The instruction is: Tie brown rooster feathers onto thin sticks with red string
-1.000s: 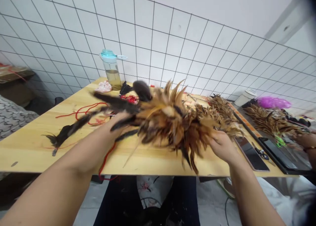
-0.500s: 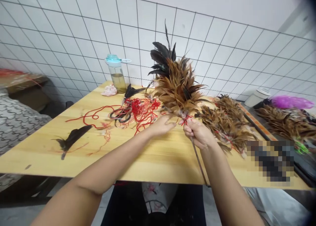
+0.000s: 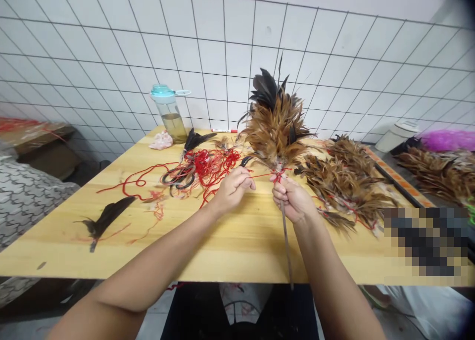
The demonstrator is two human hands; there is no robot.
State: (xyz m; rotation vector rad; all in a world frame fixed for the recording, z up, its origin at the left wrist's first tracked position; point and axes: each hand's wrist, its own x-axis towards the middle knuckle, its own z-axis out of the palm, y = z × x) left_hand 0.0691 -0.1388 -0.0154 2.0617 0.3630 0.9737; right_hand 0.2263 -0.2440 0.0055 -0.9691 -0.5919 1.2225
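Head view, looking down over both forearms at a pine tabletop (image 3: 230, 261): the right hand (image 3: 293, 199) is closed in a firm fist around the thin brown handle (image 3: 285, 246) of a feather duster (image 3: 276, 127), just below its red binding. The handle pokes down past the fist toward the table's front edge, while the duster's rooster-feather head stands upright above the hands, topped with dark plumes. The left hand (image 3: 233, 189) is narrowly pinched on a strand of red thread (image 3: 261, 174) that stretches across to the binding, and it sits near the right hand without touching it. Just left of it lies a tangle of red thread (image 3: 210, 167), with a loose dark feather (image 3: 106, 218) farther left. Bunches of brown feathers (image 3: 345, 181) lie to the right of the duster. A clear bottle with a teal lid (image 3: 169, 115) stands at the far edge beside a pink cloth (image 3: 161, 140)
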